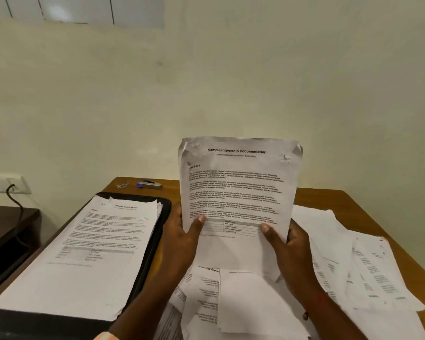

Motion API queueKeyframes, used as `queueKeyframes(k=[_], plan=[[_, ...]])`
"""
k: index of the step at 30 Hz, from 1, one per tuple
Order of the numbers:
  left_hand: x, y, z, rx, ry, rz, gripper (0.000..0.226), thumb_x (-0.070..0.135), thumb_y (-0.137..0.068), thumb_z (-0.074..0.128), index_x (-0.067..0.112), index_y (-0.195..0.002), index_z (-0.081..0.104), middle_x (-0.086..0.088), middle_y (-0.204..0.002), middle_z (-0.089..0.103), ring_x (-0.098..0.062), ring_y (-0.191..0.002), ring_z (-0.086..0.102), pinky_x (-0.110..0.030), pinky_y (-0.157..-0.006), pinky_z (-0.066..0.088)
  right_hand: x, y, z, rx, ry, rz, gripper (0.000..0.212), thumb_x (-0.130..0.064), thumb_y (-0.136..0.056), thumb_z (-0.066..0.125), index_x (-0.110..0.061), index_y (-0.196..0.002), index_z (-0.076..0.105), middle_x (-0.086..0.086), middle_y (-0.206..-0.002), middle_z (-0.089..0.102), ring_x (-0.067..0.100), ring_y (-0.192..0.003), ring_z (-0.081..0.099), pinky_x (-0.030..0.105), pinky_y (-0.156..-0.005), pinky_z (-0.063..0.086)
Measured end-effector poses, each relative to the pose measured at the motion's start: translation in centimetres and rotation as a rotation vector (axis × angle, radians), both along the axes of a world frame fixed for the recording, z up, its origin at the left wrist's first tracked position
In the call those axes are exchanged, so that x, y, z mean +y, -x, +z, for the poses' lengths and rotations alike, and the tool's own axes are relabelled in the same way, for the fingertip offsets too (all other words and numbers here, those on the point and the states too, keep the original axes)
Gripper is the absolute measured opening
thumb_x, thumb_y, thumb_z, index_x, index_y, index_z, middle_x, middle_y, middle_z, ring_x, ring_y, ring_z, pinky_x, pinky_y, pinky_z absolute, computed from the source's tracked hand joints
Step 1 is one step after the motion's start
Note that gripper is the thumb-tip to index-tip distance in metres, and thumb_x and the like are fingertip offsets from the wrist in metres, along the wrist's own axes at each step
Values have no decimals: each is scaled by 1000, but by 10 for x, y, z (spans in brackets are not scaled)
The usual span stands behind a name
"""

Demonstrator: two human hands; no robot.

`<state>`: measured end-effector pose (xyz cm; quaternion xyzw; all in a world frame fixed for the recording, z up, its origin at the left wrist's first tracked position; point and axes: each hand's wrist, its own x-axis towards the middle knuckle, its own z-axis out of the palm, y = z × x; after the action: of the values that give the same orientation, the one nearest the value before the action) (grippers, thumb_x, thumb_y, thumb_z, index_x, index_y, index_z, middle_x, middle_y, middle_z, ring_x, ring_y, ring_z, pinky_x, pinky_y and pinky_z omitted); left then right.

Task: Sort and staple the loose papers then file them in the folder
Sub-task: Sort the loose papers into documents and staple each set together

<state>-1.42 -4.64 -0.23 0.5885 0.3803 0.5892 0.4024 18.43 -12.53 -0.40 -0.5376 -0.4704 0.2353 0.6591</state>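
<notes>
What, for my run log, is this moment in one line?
left hand, right hand: hold Sample Internship Documentation paper upright | black folder: Sample Health Report stack on it | stapler: untouched behind folder | loose papers: scattered

Office: paper-strewn desk (353, 200), stapler (149, 184)

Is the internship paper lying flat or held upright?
Held upright: left hand and right hand grip the internship paper by its lower sides.
</notes>
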Motion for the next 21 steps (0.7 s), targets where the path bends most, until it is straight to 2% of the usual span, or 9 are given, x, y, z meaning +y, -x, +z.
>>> queueKeyframes(k=[5, 8, 12, 14, 16, 17, 19, 20, 21], plan=[[10, 3, -18, -18, 127, -82, 39, 29, -88, 75, 28, -125, 61, 4, -118, 72, -18, -108, 70, -40, -86, 60, 4, 2, -8, 27, 114, -8, 20, -23, -92, 70, -30, -111, 68, -19, -104, 76, 6, -100, 72, 25, -82, 60], [12, 4, -16, -10, 119, -100, 35, 26, -89, 74, 26, -121, 62, 4, -114, 74, -17, -102, 72, -34, -80, 61, 4, 0, -7, 27, 105, -2, 20, -23, -91, 70, -31, -110, 67, -21, -103, 75, 5, -99, 72, 24, -81, 60], [11, 7, -5, -10, 119, -114, 36, 37, -85, 69, 28, -119, 59, 8, -107, 74, -7, -93, 73, -20, -65, 58, 2, -1, 3, -23, 106, 88, 20, -20, -93, 67, -30, -111, 67, -23, -104, 75, -1, -99, 70, 13, -75, 55], [17, 9, -5, -57, 159, -89, 26, 33, -90, 69, 32, -115, 61, 7, -106, 75, -12, -95, 74, -25, -69, 60, 1, -7, 9, -98, 137, 82, 13, -31, -97, 63, -28, -109, 67, -17, -104, 76, 5, -96, 72, 18, -78, 57], [24, 13, -8, -165, 238, -104, 27, 27, -93, 69, 31, -119, 64, 6, -114, 75, -19, -104, 72, -41, -86, 59, 0, -16, 13, -126, 183, -26, 28, -47, -101, 53, -23, -97, 67, -5, -92, 76, 18, -83, 73, 30, -70, 59], [28, 15, -12, -245, 304, -125, 34, 24, -94, 70, 28, -127, 62, 3, -121, 73, -23, -112, 70, -49, -94, 56, -1, -25, 14, -205, 265, -149, 37, -54, -101, 48, -22, -93, 64, -1, -86, 75, 21, -75, 72, 33, -65, 57], [31, 20, -17, -442, 401, -234, 48, 24, -93, 71, 26, -139, 57, -5, -135, 65, -31, -125, 62, -55, -102, 49, -4, -44, 12, -602, 613, -411, 48, -69, -94, 45, -24, -93, 58, 0, -91, 73, 23, -78, 68, 32, -67, 49], [30, 20, -17, -506, 461, -270, 49, 27, -91, 72, 25, -138, 58, -8, -134, 66, -31, -122, 64, -53, -96, 54, -6, -51, 9, -755, 806, -477, 53, -76, -89, 46, -24, -97, 57, 1, -98, 71, 25, -87, 67, 31, -69, 45], [28, 20, -13, -520, 514, -302, 49, 33, -84, 77, 21, -130, 63, -8, -122, 72, -27, -109, 71, -45, -83, 60, -8, -56, 7, -819, 936, -486, 61, -82, -83, 48, -24, -103, 57, 3, -105, 69, 27, -95, 67, 32, -71, 44]])
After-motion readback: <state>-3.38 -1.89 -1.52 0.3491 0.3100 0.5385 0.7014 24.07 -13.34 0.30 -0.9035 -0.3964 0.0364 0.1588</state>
